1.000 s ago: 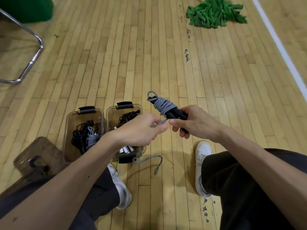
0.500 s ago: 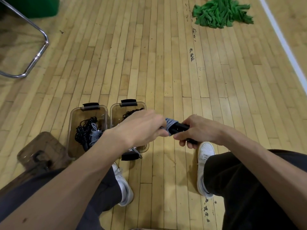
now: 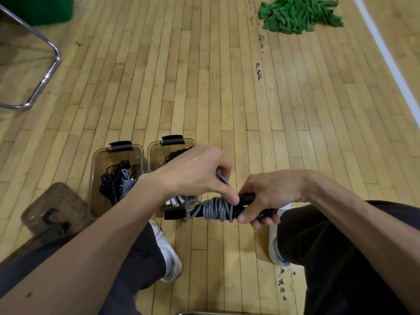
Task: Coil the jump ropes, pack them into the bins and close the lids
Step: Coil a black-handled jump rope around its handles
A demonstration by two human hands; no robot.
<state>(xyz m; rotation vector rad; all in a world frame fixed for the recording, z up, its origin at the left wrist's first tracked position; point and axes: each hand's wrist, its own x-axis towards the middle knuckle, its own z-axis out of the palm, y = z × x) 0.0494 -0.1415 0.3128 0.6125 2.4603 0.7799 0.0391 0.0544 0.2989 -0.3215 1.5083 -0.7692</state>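
Observation:
A grey jump rope (image 3: pixel 216 209) is wound in tight turns round its black handles. My right hand (image 3: pixel 270 192) grips those handles from the right. My left hand (image 3: pixel 197 171) pinches the rope's loose end just above the coil. Two open clear bins stand side by side on the floor beyond my hands. The left bin (image 3: pixel 95 160) holds coiled black and grey ropes. The right bin (image 3: pixel 156 151) holds a black rope and white handles, partly hidden by my left hand.
A clear lid (image 3: pixel 54 205) lies on the floor left of the bins. A chrome chair frame (image 3: pixel 45 76) stands at far left, a green cloth pile (image 3: pixel 300 14) at top right. My white shoes (image 3: pixel 168 253) flank the bundle.
The bundle has dropped lower and turned level, pointing left. The trailing end that hung toward the floor is now drawn up into my left hand's fingers.

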